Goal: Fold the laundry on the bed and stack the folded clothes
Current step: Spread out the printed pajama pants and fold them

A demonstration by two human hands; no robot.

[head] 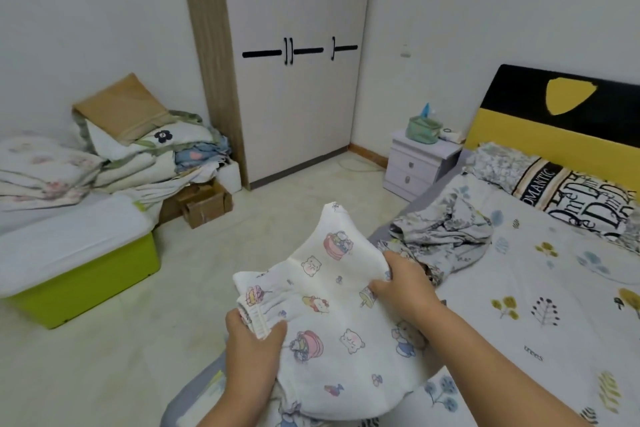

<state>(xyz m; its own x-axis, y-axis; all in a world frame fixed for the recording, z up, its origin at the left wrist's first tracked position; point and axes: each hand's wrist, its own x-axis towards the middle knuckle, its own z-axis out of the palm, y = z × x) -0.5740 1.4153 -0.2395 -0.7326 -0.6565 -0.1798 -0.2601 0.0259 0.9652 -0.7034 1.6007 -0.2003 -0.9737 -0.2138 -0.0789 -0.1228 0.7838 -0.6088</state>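
Observation:
A white garment with cartoon prints (332,315) hangs in the air over the near left edge of the bed (540,315). My left hand (251,340) grips its ribbed waistband at the lower left. My right hand (403,282) pinches the cloth at its right edge. One end of the garment sticks up toward the room. A crumpled grey floral garment (446,232) lies on the bed just beyond my right hand. More printed cloth shows under the held garment at the bottom of the view.
A pillow (568,191) lies by the yellow and black headboard (554,121). A lilac nightstand (420,163) stands left of the bed. Across the floor are a white wardrobe (294,80), a green storage box (83,274), piled bedding (121,152) and cardboard boxes (204,201).

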